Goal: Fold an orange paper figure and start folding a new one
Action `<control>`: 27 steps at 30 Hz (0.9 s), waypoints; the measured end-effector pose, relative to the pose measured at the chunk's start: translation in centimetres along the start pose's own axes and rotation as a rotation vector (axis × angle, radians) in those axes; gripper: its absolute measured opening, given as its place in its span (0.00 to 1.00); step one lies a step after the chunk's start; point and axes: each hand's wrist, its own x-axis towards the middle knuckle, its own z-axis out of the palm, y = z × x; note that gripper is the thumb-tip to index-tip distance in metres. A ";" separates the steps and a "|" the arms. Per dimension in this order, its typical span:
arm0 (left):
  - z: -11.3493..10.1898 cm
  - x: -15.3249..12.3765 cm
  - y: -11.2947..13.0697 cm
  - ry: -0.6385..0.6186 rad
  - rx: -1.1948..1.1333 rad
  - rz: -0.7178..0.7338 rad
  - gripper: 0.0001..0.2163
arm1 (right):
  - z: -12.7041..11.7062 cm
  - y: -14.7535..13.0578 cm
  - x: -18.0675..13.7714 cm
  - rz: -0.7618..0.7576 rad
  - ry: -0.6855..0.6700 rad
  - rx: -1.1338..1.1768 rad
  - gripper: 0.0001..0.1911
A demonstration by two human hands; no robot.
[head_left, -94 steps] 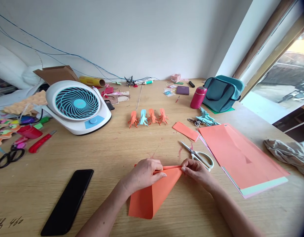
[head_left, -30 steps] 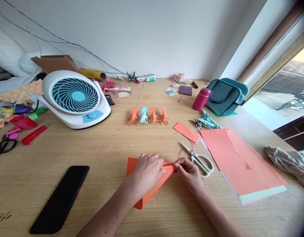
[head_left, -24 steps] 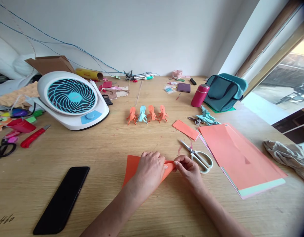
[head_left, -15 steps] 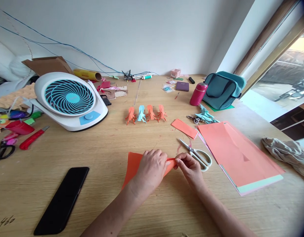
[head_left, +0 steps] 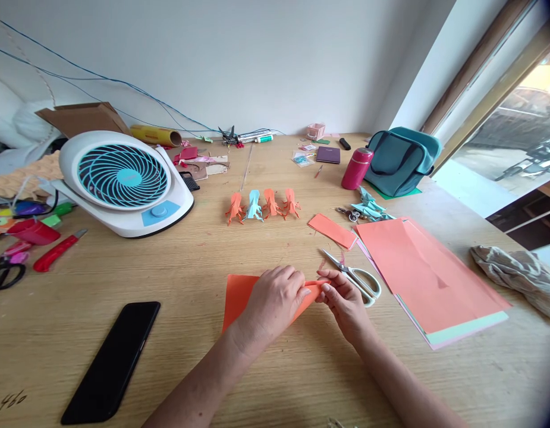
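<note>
An orange sheet of paper [head_left: 237,298] lies on the table in front of me, its right part folded over. My left hand [head_left: 275,303] is closed on the paper's middle, thumb along the fold, and covers much of it. At the right end of the fold, my right hand [head_left: 343,303] pinches the paper's narrow tip between thumb and fingers. White-handled scissors [head_left: 366,285] lie just behind my right hand, blades slightly apart. Farther back stand several folded paper figures [head_left: 270,203] in a row, orange and light blue.
Orange paper strips [head_left: 332,230] and a stack of coloured sheets [head_left: 426,273] lie to the right. A black phone [head_left: 112,362], a red knife [head_left: 56,254] and a white fan [head_left: 127,184] are on the left. A pink bottle [head_left: 357,169] stands by a teal bag [head_left: 402,160].
My right hand's fingers have shifted along the paper's tip and opened slightly, the thumb now lower. The left hand keeps its hold on the paper. The view has moved slightly.
</note>
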 end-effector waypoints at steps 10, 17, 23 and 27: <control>-0.2 -0.1 0.2 0.050 0.036 0.041 0.08 | 0.2 -0.1 -0.1 0.093 -0.025 0.075 0.16; -0.2 0.0 0.1 0.034 0.042 0.038 0.08 | 0.0 0.1 -0.1 0.078 -0.039 0.070 0.15; -0.2 -0.2 0.2 0.038 0.049 0.038 0.08 | 0.1 0.0 -0.2 0.063 -0.059 0.099 0.14; -0.3 -0.2 0.2 0.048 0.041 0.048 0.07 | 0.1 -0.2 -0.2 0.041 -0.054 0.078 0.15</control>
